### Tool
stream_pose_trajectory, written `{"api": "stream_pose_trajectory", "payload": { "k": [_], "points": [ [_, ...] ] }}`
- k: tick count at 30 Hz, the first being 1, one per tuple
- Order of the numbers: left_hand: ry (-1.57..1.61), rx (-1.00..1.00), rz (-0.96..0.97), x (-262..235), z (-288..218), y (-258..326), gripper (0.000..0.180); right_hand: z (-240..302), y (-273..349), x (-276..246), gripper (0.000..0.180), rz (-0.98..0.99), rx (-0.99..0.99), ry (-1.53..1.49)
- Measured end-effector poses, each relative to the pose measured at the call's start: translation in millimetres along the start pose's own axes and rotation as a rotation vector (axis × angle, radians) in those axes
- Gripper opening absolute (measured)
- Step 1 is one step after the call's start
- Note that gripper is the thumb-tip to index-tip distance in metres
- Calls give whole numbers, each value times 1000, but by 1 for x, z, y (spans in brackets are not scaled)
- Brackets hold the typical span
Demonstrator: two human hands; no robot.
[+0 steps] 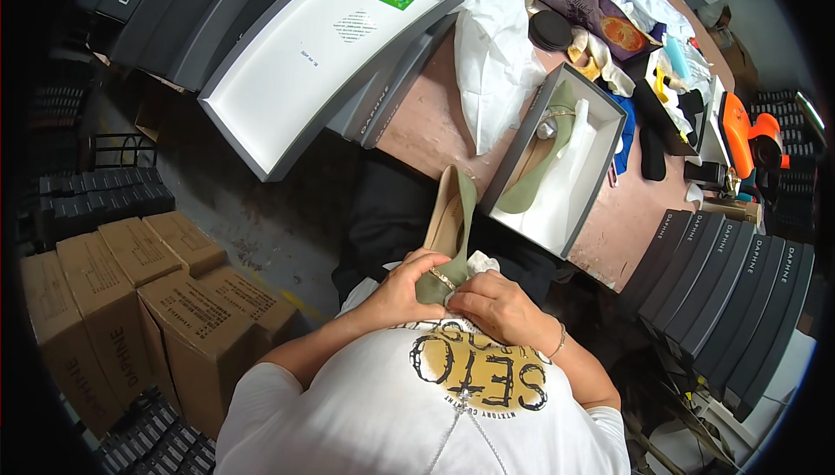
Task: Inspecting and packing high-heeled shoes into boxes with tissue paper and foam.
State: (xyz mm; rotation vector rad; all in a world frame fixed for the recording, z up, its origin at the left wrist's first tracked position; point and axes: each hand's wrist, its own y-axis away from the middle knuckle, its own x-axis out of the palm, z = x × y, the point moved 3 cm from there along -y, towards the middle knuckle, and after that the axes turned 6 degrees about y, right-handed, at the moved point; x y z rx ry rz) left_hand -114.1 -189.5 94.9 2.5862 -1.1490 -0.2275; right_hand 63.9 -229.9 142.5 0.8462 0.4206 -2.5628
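Observation:
A green shoe [465, 205] with a tan insole and a gold chain trim is held upright near my lap, its toe pointing away from me. My left hand [402, 291] is closed around the back part of it, thumb and fingers on either side of the chain. My right hand [503, 305] pinches at the shoe's right side, by the chain. A crumpled white cloth [481, 263], or perhaps paper, bunches out from under the right fingers. Beyond, on the table, a matching green shoe [539, 157] lies in a grey open shoebox [570, 244] beside white tissue paper [557, 205].
A box lid [278, 83] rests tilted at the far left over grey shoeboxes. White paper [496, 57] and assorted clutter cover the table's far side. An orange tape dispenser [739, 136] stands at the right, above a row of grey boxes [713, 292]. Brown cartons [209, 318] fill the left.

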Motion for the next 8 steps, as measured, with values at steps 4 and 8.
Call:
{"api": "stream_pose_trajectory", "payload": {
  "k": [4, 8],
  "points": [
    [31, -24, 17, -1, 1, -1, 71, 7, -20, -6, 19, -33, -33, 50],
    [-1, -28, 27, -2, 2, 2, 70, -4, 3, 2, 25, 125, -10, 78]
  ]
}}
